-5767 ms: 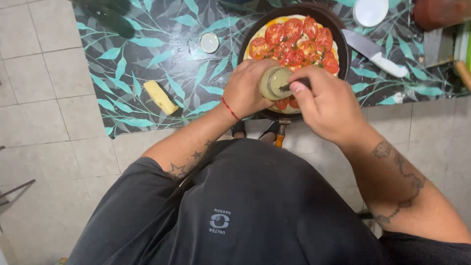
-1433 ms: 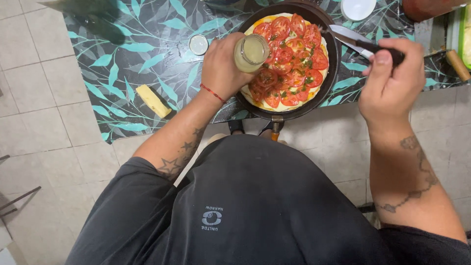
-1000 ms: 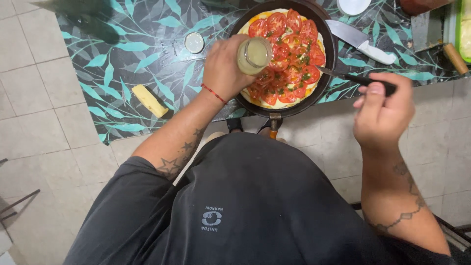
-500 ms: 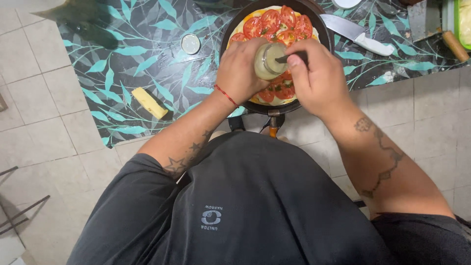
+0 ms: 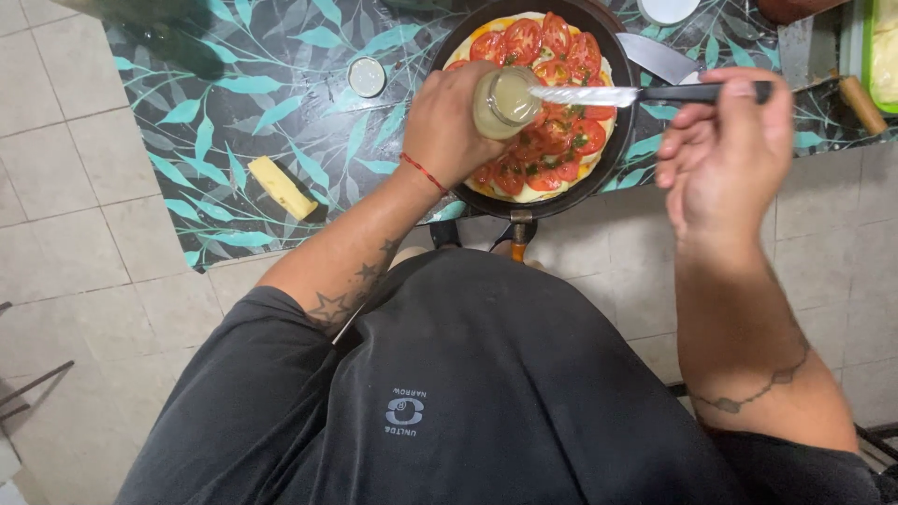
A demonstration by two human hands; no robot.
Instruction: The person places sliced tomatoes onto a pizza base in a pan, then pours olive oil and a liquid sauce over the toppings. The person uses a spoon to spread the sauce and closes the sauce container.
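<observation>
My left hand (image 5: 447, 122) grips a small glass jar (image 5: 502, 101) of pale paste and holds it over a black frying pan (image 5: 619, 140). The pan is filled with sliced tomatoes (image 5: 552, 56), green herbs and yellow dough. My right hand (image 5: 725, 140) holds a black-handled knife (image 5: 645, 93) level, with the blade tip at the jar's mouth. The jar's lid (image 5: 366, 76) lies on the tablecloth to the left of the pan.
A block of yellow cheese (image 5: 282, 187) lies on the leaf-patterned tablecloth (image 5: 234, 112) near the table's front edge. A larger knife (image 5: 659, 58) rests right of the pan. A wooden handle (image 5: 861, 105) and a white dish (image 5: 669, 9) sit at the back right. Tiled floor lies below.
My right hand took the knife from the right of the pan and brought it to the jar. It has now drawn back rightward, leaving the blade tip at the jar's mouth.
</observation>
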